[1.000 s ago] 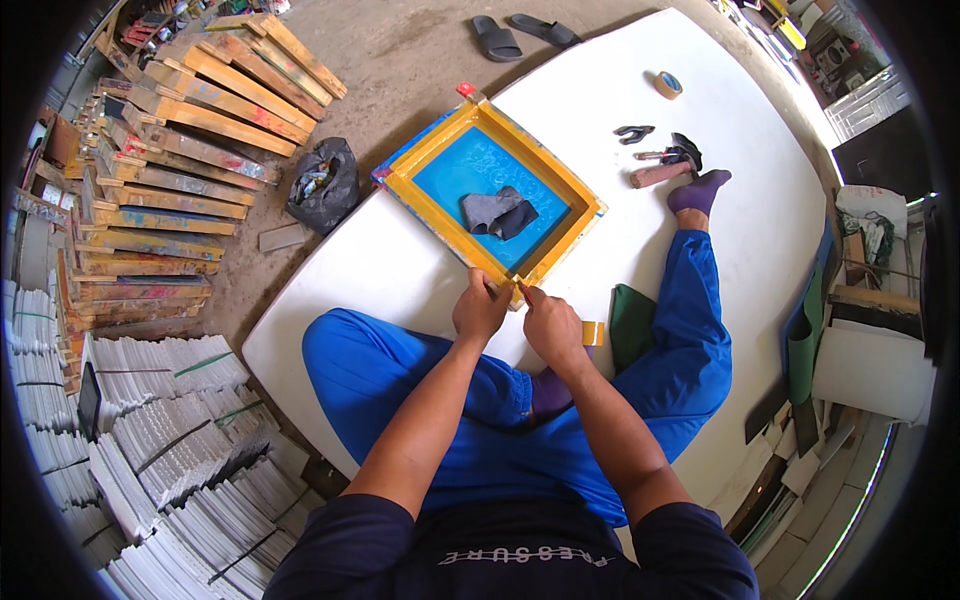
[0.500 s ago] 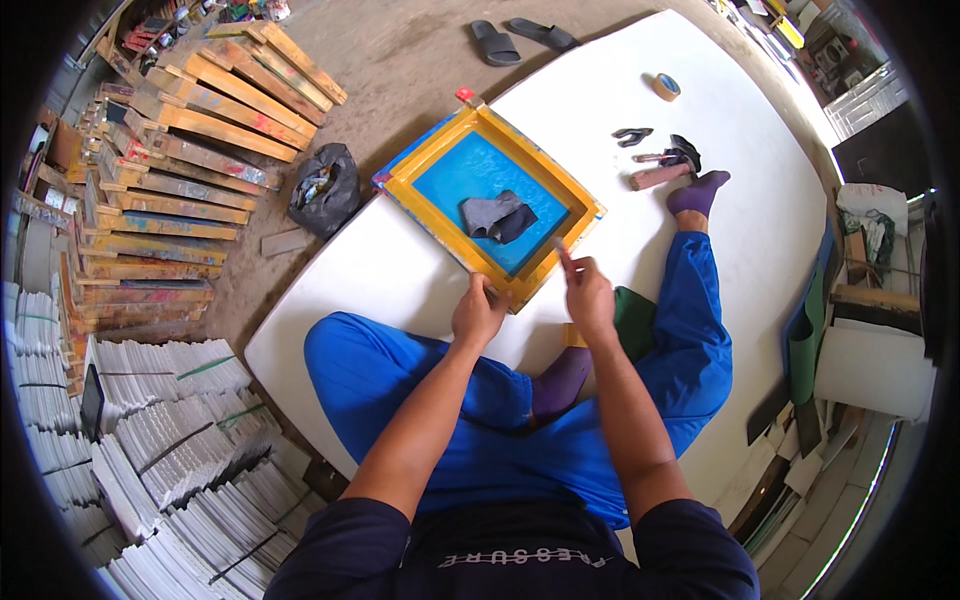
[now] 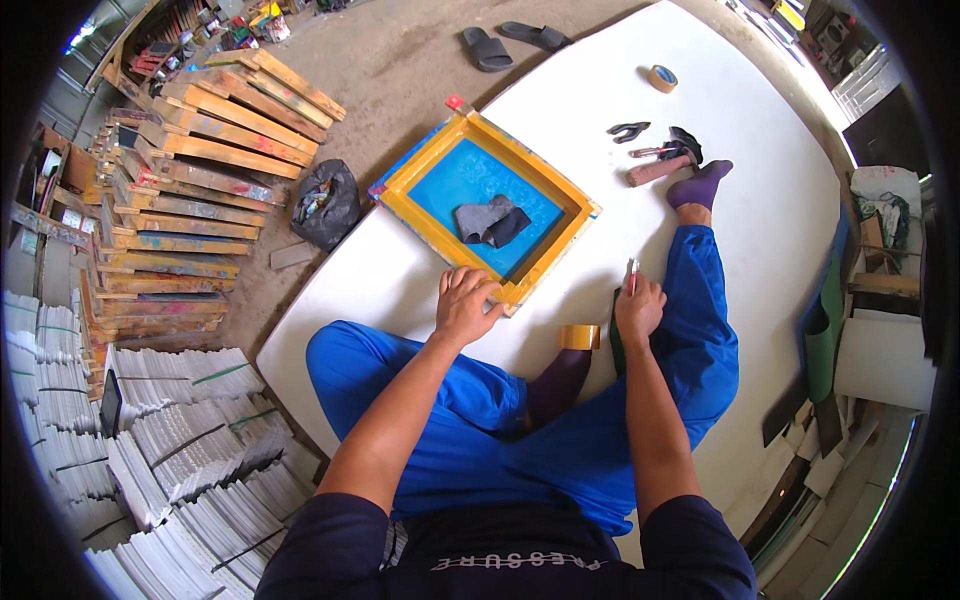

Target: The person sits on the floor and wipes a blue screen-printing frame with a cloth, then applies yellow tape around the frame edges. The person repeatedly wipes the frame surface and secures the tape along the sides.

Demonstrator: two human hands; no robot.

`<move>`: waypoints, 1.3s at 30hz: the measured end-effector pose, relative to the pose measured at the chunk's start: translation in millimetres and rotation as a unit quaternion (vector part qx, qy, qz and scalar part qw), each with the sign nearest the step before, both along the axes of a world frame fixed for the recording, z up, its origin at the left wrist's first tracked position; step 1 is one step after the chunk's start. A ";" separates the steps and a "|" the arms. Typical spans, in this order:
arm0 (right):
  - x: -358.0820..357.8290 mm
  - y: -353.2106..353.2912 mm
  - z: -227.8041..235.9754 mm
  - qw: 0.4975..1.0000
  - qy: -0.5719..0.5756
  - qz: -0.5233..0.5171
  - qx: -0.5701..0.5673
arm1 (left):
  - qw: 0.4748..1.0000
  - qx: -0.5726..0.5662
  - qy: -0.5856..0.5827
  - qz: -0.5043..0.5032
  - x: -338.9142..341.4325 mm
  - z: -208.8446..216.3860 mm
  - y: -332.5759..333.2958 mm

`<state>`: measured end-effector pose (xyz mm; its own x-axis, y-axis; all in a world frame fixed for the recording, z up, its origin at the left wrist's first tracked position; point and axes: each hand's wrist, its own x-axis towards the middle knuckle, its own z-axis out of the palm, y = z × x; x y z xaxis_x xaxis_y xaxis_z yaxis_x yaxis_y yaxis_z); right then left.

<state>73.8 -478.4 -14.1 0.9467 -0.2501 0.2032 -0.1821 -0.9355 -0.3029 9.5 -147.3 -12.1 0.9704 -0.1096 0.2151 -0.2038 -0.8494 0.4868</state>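
One yellow frame (image 3: 560,245), two tape rolls (image 3: 580,338): the left hand (image 3: 466,305) (fingers spread) is at the frame, while the right hand (image 3: 640,308), gripping one red tool (image 3: 632,282), has moved away.

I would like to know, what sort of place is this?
Probably a screen-printing workshop: a yellow-edged frame with a blue panel lies on the white surface, many paint-stained wooden frames stand in a row on the left, and stacks of white sheets sit nearby.
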 end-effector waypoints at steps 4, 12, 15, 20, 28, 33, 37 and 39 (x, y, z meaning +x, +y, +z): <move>-3.9 49.5 30.5 0.924 0.022 0.372 0.088 | 0.996 0.044 -0.010 -0.080 6.4 -1.8 15.8; -6.1 109.2 34.3 0.868 0.026 0.496 0.028 | 0.987 0.093 0.014 -0.133 16.3 6.4 16.0; -3.7 110.2 25.1 0.865 0.041 0.499 0.026 | 0.986 0.094 0.001 -0.135 17.5 4.9 16.4; 0.4 113.0 22.3 0.858 0.065 0.509 -0.013 | 0.984 0.100 0.010 -0.150 22.1 5.3 18.6; 23.9 119.9 24.9 0.824 0.124 0.546 -0.083 | 0.974 0.107 0.040 -0.197 43.2 0.8 21.4; 18.6 117.1 20.2 0.844 0.106 0.522 -0.055 | 0.972 0.090 0.061 -0.208 44.9 -6.2 23.4; 17.9 116.1 15.5 0.853 0.095 0.509 -0.058 | 0.971 0.097 0.050 -0.214 42.2 -9.6 21.6; 19.2 116.7 20.3 0.850 0.115 0.511 -0.051 | 0.969 0.103 0.048 -0.221 45.4 -3.6 21.0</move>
<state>92.9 -361.7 6.2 0.6763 0.7352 -0.0454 0.6987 -0.6599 -0.2762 54.9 -126.3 -15.7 0.8338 -0.5493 0.0556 -0.5313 -0.7710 0.3510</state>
